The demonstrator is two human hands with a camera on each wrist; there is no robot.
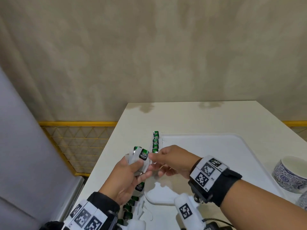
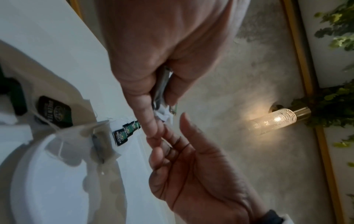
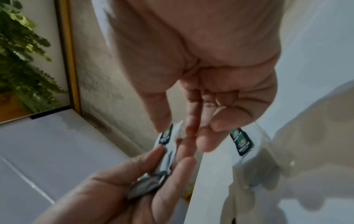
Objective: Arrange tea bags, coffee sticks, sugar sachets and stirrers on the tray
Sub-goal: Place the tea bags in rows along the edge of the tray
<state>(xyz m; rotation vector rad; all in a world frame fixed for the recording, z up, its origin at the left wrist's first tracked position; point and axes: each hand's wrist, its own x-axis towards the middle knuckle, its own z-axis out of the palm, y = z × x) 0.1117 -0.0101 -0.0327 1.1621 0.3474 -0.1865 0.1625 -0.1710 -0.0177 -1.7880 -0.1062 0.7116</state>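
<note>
Head view: left hand [image 1: 126,176], grip closed on a stack of tea bags [image 1: 141,161], fanned for picking. Right hand [image 1: 172,161] fingertips pinch the top bag. More tea bags lie on the tabletop [image 1: 207,117] just beyond the grip, beside the tray [image 1: 232,146].

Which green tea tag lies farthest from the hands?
The green tag at the far end of the row by the tray's far-left corner; the others lie nearer the hands.

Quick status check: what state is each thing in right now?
left hand: grips a stack of tea bags
right hand: fingers reach to the stack, grip unclear
tea bags in a row: lying along the tray's left rim
tray: flat on table
cup: upright, looks empty
</note>
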